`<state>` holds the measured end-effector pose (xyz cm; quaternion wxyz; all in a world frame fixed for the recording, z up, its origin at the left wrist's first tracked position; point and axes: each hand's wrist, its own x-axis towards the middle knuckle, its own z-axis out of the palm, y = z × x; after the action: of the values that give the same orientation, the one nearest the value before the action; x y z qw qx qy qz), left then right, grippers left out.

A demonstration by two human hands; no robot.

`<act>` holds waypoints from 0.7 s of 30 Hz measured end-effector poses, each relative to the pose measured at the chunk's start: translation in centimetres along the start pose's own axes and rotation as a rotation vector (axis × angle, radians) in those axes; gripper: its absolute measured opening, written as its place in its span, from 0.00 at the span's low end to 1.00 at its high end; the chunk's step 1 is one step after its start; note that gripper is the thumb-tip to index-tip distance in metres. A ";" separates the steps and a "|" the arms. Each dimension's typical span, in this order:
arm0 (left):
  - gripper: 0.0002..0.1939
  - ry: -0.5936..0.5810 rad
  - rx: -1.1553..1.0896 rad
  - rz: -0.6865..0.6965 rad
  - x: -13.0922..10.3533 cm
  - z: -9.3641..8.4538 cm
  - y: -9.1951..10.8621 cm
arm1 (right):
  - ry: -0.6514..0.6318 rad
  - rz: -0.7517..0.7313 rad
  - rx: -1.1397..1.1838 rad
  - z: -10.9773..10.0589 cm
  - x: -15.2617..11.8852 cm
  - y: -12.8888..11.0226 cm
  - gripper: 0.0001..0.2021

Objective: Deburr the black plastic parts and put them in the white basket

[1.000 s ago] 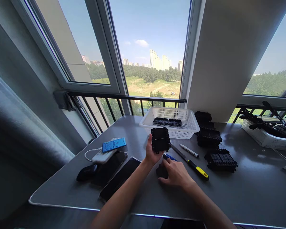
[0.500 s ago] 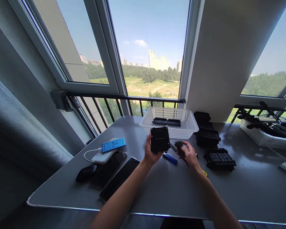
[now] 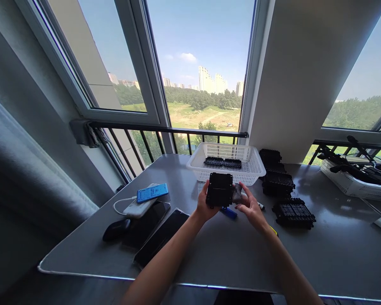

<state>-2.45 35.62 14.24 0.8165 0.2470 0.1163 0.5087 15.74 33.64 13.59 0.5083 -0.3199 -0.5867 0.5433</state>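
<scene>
My left hand [image 3: 205,207] grips a black rectangular plastic part [image 3: 220,189] and holds it up over the table, its flat face toward me. Close to the part's right edge, my right hand [image 3: 251,208] has a small dark crumpled piece [image 3: 237,193] between thumb and fingers. Whether that piece touches the black part is hard to tell. Below them on the table lies a blue object [image 3: 229,213], partly covered by my left hand and the part.
Behind the hands stands a white basket [image 3: 195,169] with black parts inside. Stacked black parts [image 3: 277,182] and another [image 3: 294,213] are at the right. Phones [image 3: 161,237], a mouse [image 3: 116,230] and a power bank [image 3: 139,208] lie left. A basket of cables [image 3: 352,186] is far right.
My left hand has moved the black part slightly right and down. My right hand has raised the small dark piece a little, bringing it up beside the part.
</scene>
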 end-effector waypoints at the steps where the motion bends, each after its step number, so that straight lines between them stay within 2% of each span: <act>1: 0.34 0.005 -0.009 0.002 0.1 -0.2 0.0 | -0.001 -0.008 -0.029 0.0 0.0 0.1 0.38; 6: 0.35 -0.015 -0.053 -0.033 0.3 -0.8 0.0 | 0.034 -0.039 -0.221 -0.3 0.4 0.8 0.27; 11: 0.31 0.003 -0.076 -0.053 0.1 -0.3 -0.2 | 0.194 -0.161 -0.556 -0.9 0.6 1.0 0.23; 13: 0.30 0.020 -0.081 -0.070 -0.1 0.1 -0.2 | 0.221 -0.212 -0.662 -1.1 0.5 1.1 0.22; 17: 0.29 0.052 -0.088 -0.104 -0.3 0.6 -0.2 | 0.215 -0.278 -0.799 -1.1 0.2 1.3 0.22; 21: 0.29 0.047 -0.090 -0.112 -0.2 0.4 -0.4 | 0.138 -0.339 -0.767 -0.9 0.0 1.0 0.21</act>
<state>-2.07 35.15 14.41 0.8510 0.1911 0.1258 0.4727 16.43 34.16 12.51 0.4726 -0.4206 -0.7552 0.1715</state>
